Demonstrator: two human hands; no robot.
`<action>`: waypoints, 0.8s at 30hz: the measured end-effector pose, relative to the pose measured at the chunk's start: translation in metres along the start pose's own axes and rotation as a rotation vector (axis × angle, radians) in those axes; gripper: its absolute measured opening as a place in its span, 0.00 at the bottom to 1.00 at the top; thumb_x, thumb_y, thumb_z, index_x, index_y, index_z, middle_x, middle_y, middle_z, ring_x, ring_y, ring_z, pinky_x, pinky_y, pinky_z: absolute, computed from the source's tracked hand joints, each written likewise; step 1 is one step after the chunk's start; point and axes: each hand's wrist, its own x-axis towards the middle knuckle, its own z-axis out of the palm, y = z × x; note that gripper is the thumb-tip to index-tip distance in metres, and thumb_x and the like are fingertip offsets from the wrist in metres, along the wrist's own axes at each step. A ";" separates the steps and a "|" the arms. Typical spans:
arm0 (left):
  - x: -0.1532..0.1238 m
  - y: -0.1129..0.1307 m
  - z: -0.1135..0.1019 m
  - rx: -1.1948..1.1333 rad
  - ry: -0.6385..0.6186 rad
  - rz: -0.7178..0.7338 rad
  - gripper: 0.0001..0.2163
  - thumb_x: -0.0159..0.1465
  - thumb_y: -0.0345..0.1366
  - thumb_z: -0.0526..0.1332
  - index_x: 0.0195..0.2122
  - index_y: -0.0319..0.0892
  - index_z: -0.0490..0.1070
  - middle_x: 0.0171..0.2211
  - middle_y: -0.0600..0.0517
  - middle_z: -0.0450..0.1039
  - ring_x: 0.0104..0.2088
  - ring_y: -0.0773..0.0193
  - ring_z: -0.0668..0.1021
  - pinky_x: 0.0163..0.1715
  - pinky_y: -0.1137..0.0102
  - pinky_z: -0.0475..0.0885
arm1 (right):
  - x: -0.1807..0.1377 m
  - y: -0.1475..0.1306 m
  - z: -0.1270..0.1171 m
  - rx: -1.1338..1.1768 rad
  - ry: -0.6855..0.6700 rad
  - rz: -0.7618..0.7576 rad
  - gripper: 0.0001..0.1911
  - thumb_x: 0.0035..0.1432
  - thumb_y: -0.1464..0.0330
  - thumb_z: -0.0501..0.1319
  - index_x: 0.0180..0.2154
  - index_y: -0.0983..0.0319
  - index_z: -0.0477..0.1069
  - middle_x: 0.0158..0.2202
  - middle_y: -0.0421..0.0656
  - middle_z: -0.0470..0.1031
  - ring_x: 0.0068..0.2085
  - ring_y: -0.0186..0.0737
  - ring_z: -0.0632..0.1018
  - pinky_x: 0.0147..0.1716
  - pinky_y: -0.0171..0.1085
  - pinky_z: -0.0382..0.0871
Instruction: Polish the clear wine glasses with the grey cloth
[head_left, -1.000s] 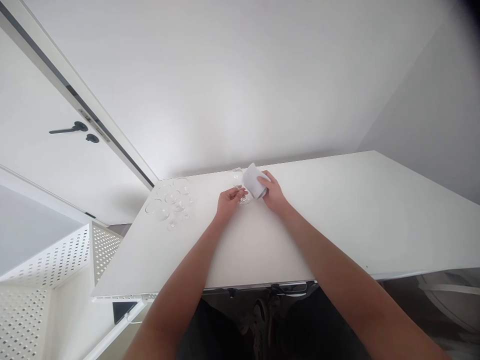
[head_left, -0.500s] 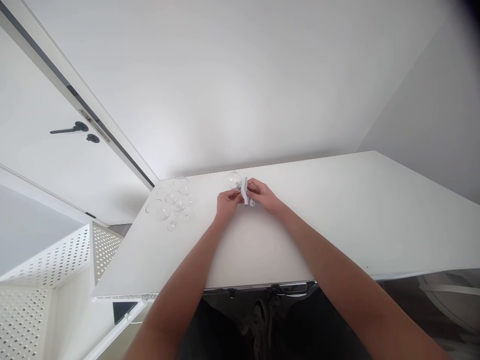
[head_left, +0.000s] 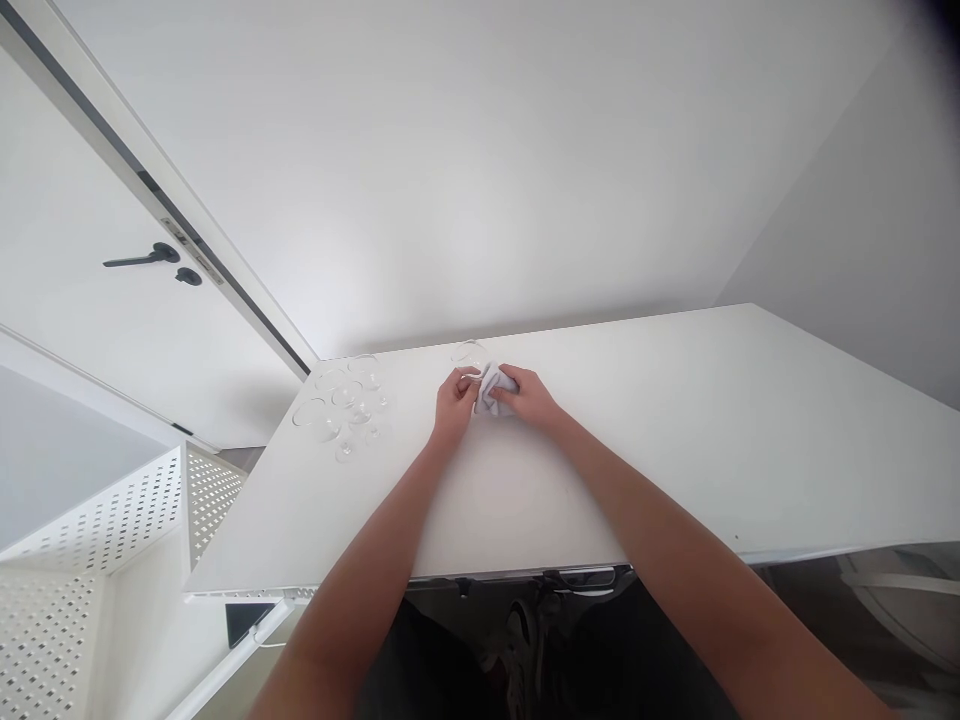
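Note:
Close to the back edge of the white table (head_left: 600,440), a clear wine glass (head_left: 469,352) shows its bowl just beyond my fingers. My left hand (head_left: 453,402) is closed round its lower part, probably the stem, which the fingers hide. A crumpled whitish cloth (head_left: 495,388) is pinched in my right hand (head_left: 529,396), pressed against the near end of the glass. The foot of the glass is out of sight behind the cloth. To the left of my hands stand several more clear stemmed glasses (head_left: 346,393), grouped together.
A plain wall (head_left: 480,180) rises behind the table. At the left is a white door with a black handle (head_left: 142,256). White perforated panels (head_left: 214,490) stand beside the table's left end, and a chair-like white frame (head_left: 900,582) shows at lower right.
The cloth has turned and spread wider between my hands. My left hand has shifted slightly up toward the bowl, and the glass has moved a little. The grouped glasses stay put.

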 end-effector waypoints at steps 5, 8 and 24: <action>0.003 0.002 -0.001 -0.120 0.065 0.009 0.21 0.63 0.49 0.66 0.54 0.47 0.70 0.44 0.48 0.76 0.44 0.60 0.78 0.44 0.66 0.73 | -0.001 -0.006 -0.002 0.319 -0.135 0.201 0.19 0.52 0.51 0.70 0.31 0.61 0.75 0.29 0.41 0.75 0.31 0.42 0.74 0.33 0.40 0.66; 0.004 0.005 -0.001 -0.293 -0.049 -0.035 0.27 0.64 0.52 0.65 0.60 0.48 0.66 0.54 0.43 0.75 0.50 0.56 0.79 0.47 0.62 0.74 | -0.003 -0.008 -0.001 0.498 -0.258 0.272 0.19 0.54 0.51 0.69 0.33 0.62 0.77 0.30 0.44 0.77 0.32 0.44 0.76 0.37 0.43 0.69; 0.001 0.009 -0.003 -0.301 -0.050 -0.010 0.34 0.60 0.53 0.69 0.65 0.49 0.62 0.53 0.43 0.77 0.48 0.54 0.81 0.48 0.61 0.74 | -0.007 -0.012 0.006 0.594 -0.201 0.266 0.19 0.61 0.50 0.62 0.44 0.55 0.79 0.36 0.44 0.79 0.39 0.48 0.78 0.37 0.44 0.74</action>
